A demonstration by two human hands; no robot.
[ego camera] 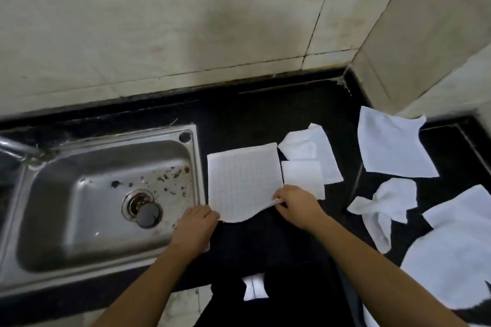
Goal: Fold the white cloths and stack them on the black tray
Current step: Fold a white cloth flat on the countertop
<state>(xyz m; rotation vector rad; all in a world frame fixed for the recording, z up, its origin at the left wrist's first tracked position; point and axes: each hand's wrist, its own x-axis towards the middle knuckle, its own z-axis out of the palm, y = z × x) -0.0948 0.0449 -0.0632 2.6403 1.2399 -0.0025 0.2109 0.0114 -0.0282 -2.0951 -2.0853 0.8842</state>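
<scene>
A white cloth (244,180) lies flat on the black counter (265,114), just right of the sink (198,172), its left edge running along the sink's right rim. Both hands hold its near edge. The left hand (195,225), close to the sink's near right corner, has its fingers curled over the cloth's near left corner. The right hand (297,204), farther from the sink, pinches the near right corner between thumb and fingers and has it raised a little. The edge sags in a curve between the two.

The cloth stretches away from the hands toward the wall (186,34). It is close to square, a shade longer in that direction than across. Each hand is on its own corner, so neither is nearer. The likely fold carries the near edge away from the body to meet the far edge, and the two corners would need to travel together to keep it square.

A folded cloth (303,179) lies just beyond the right hand, touching the flat cloth's right side. Loose cloths (390,148) lie well right of the sink, some flat, one crumpled, none folded yet. I cannot pick out the tray against the black counter
</scene>
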